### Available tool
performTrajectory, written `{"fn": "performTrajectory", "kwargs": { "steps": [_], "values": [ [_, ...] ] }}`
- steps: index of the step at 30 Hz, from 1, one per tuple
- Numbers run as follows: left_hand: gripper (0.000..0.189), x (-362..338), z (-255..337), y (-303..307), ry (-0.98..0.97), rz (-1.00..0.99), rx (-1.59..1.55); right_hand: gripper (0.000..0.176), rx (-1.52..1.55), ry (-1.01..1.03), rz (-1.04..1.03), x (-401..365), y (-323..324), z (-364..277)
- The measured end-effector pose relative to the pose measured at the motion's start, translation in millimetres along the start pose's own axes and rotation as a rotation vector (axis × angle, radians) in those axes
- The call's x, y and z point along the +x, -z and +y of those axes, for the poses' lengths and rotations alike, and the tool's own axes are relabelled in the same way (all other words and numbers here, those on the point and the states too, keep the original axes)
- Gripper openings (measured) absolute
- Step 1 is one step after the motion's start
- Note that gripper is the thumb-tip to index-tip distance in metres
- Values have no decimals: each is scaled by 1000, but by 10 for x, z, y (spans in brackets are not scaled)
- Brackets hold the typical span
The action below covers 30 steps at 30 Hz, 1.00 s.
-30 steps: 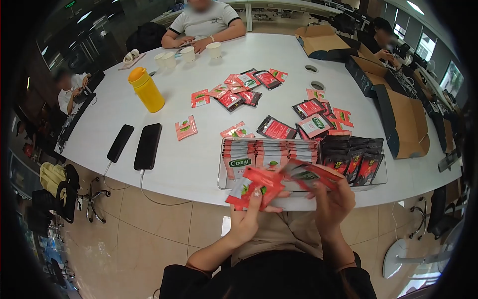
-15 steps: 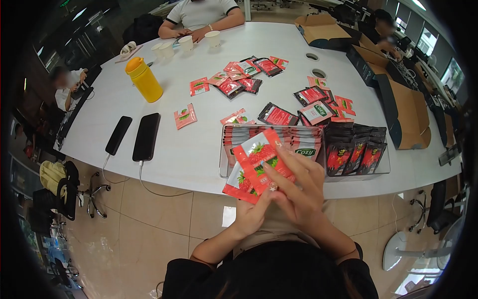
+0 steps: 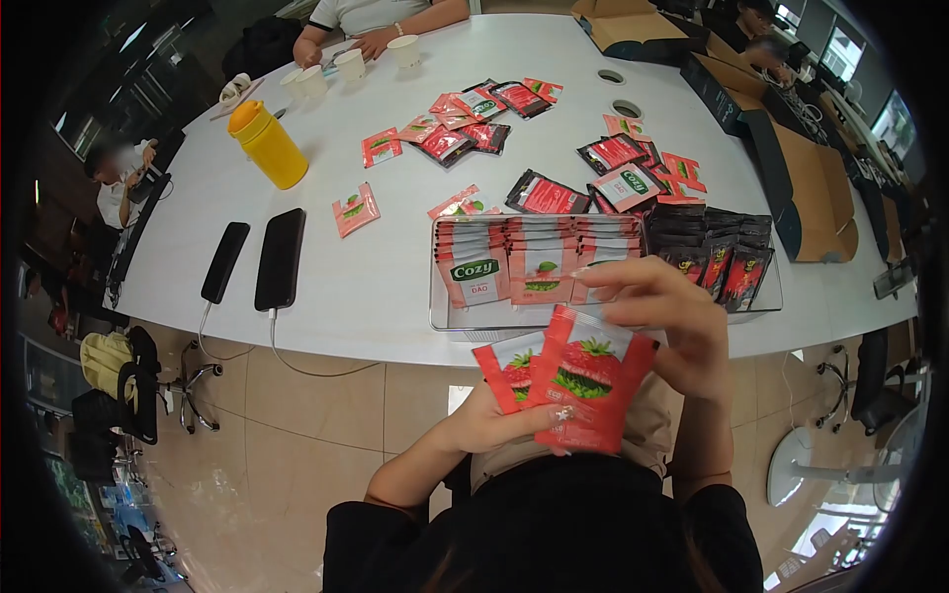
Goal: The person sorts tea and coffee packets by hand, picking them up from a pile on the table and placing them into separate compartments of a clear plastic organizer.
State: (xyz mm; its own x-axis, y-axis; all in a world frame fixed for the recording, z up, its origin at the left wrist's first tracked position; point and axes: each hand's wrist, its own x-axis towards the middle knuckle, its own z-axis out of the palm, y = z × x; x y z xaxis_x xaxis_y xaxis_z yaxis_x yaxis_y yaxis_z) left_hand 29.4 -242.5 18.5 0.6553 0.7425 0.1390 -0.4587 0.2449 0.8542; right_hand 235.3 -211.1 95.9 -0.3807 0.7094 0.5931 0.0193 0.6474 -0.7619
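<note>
My left hand (image 3: 486, 427) grips a small fan of red strawberry sachets (image 3: 585, 383), the thumb pressed flat across their lower part. Two sachets show clearly, overlapping, in front of my body. Just above and right of them is my right hand (image 3: 682, 314), its fingers apart and partly curled. It is slightly blurred, and nothing shows between its fingertips. Behind the hands stands a clear bin (image 3: 440, 318) packed with upright rows of pink Cozy sachets (image 3: 476, 280). Its right side holds black-and-red sachets (image 3: 743, 279).
Loose sachets (image 3: 445, 143) lie in piles beyond the bin, with another pile (image 3: 628, 185) to the right. Two phones (image 3: 281, 259) on cables and a yellow bottle (image 3: 269, 145) are at left. Opened cardboard boxes (image 3: 806, 188) line the right edge. A person sits opposite behind paper cups (image 3: 350, 65).
The sachets have come lower and to the right in my left hand. My right hand has moved off them, up and right. The view has tilted down, showing more of the bin.
</note>
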Motion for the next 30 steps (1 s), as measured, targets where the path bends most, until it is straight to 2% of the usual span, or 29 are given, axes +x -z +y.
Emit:
{"fn": "performTrajectory", "kwargs": {
  "steps": [1,4,5,7,9,11,13,14,15,18,21,23,30],
  "values": [
    [37,3,-14,8,9,-31,-16,32,-136,-19,-105,17,54,-56],
    [40,-28,13,33,14,-89,-7,18,-178,149,-236,81,147,56],
    [41,-51,21,62,11,-106,-8,17,-238,179,-199,124,116,5],
    [43,-96,13,142,-34,-135,-15,17,-166,176,-193,143,116,69],
    [43,-173,39,205,-74,-77,7,19,-117,149,-152,160,118,120],
    [44,-281,100,258,-70,63,61,27,-94,97,-77,181,122,147],
    [64,-346,108,386,-255,389,143,26,-222,-29,90,163,81,165],
    [61,-302,217,394,-382,442,209,25,-285,-92,174,165,55,171],
    [56,-248,177,503,-534,698,326,22,-460,-39,169,226,11,181],
    [49,-77,220,686,-753,1022,480,22,-692,124,58,336,-188,270],
    [37,21,128,861,-792,1083,385,24,-791,167,-126,395,-345,352],
    [34,25,158,852,-739,1040,397,23,-776,116,-234,406,-431,400],
    [30,7,171,847,-695,1021,392,22,-864,192,-243,461,-677,550]
  ]
}}
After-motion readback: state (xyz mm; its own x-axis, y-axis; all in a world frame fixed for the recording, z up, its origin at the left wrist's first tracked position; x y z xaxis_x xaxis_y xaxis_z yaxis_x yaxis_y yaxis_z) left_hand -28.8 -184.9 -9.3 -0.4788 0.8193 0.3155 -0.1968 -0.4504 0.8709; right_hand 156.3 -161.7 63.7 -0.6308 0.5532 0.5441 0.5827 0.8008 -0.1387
